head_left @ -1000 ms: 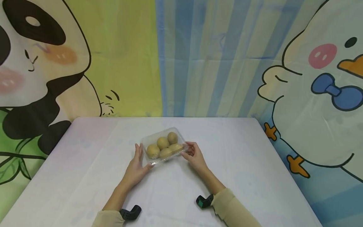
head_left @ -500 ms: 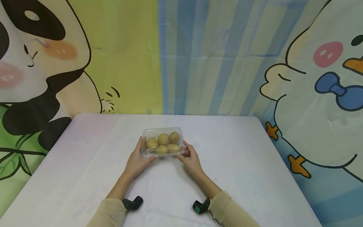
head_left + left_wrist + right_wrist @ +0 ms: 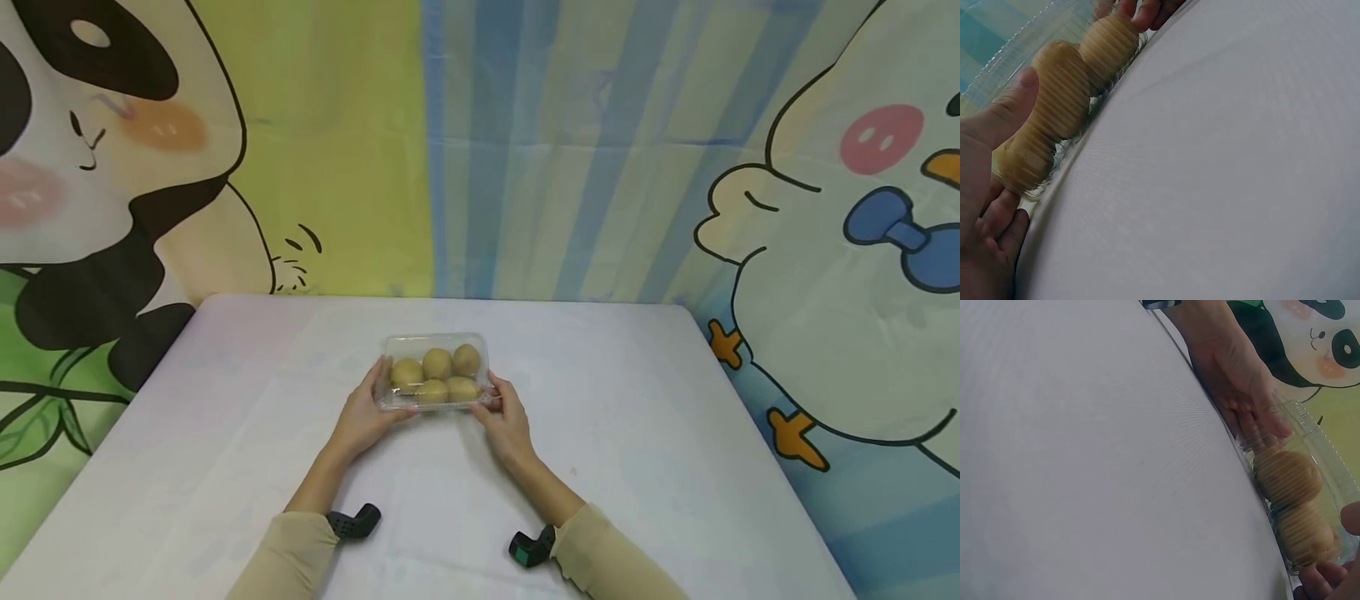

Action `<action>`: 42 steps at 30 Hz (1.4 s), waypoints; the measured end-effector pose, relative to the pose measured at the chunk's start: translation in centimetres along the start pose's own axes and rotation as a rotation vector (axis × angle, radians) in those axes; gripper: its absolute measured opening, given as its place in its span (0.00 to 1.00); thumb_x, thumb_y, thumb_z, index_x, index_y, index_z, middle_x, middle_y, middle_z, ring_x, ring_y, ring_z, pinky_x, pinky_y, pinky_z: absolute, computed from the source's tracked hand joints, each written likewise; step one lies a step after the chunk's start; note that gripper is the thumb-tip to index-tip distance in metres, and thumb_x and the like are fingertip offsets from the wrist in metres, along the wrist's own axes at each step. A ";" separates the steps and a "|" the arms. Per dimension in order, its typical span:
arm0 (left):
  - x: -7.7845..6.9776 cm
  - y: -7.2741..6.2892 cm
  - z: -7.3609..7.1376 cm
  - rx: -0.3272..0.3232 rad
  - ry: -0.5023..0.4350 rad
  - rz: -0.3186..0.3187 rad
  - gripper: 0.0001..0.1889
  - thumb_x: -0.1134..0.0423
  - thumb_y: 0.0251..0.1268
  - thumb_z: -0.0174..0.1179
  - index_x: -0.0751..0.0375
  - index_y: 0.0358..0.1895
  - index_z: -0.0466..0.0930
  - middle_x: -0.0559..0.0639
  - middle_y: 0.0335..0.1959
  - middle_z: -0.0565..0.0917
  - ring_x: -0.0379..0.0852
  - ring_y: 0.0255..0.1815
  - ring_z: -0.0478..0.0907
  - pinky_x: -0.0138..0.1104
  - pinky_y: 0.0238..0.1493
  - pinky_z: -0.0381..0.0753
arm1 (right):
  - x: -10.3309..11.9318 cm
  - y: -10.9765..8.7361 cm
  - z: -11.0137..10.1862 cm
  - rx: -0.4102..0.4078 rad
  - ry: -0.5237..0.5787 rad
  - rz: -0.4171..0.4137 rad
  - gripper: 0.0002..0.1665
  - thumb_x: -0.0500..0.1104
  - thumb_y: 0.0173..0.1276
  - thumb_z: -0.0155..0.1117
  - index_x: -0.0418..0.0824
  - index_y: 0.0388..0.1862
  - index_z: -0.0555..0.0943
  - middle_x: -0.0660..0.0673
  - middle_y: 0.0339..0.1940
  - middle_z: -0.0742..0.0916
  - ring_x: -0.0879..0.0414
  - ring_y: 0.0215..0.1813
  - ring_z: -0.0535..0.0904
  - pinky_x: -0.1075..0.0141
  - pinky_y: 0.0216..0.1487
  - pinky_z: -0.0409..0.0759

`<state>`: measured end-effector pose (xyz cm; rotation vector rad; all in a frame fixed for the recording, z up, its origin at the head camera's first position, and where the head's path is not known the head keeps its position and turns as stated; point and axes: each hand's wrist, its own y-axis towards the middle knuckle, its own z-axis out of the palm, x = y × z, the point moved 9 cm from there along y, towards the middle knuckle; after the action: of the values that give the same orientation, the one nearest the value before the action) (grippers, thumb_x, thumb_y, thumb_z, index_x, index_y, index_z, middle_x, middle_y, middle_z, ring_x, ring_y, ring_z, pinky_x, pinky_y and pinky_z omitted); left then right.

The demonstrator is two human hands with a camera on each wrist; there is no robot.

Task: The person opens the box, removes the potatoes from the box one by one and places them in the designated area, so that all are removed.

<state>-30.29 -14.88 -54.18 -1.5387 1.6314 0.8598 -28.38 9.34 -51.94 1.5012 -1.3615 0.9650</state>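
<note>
A clear plastic clamshell box point(image 3: 402, 344) with ribbed walls is near the middle of the white table. Inside it lie several round, yellow-brown potato-like pieces point(image 3: 437, 364); their exact kind is hard to tell. My left hand point(image 3: 363, 423) grips the box's left end, its thumb along the near wall and its other fingers around the side and low by the base. At the right end my right hand point(image 3: 508, 423) holds the near corner between thumb and fingers. In the left wrist view the thumb point(image 3: 1013, 106) presses the ribbed wall. Whether the base touches the table is unclear.
A white cloth covers the table point(image 3: 637, 417). Behind it hangs a curtain point(image 3: 337, 167) printed with a panda, stripes and a white bird. Black wrist devices point(image 3: 356, 522) sit on both forearms, under beige sleeves.
The box has turned from a slant to nearly square with the table's far edge, both hands staying on it. Over the last half second it has barely moved. The head view has shifted slightly.
</note>
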 end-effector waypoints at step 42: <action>0.0 0.1 0.2 0.002 -0.007 0.043 0.64 0.38 0.35 0.74 0.50 0.77 0.43 0.45 0.76 0.56 0.53 0.77 0.49 0.50 0.75 0.50 | 4.4 5.0 -0.8 0.591 -0.482 -0.447 0.51 0.47 0.56 0.73 0.44 0.75 0.58 0.39 0.77 0.54 0.42 0.77 0.52 0.45 0.69 0.64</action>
<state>-30.33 -14.68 -54.31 -1.5031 1.6649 0.8853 -32.93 8.57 -47.08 2.4849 -1.0032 0.7711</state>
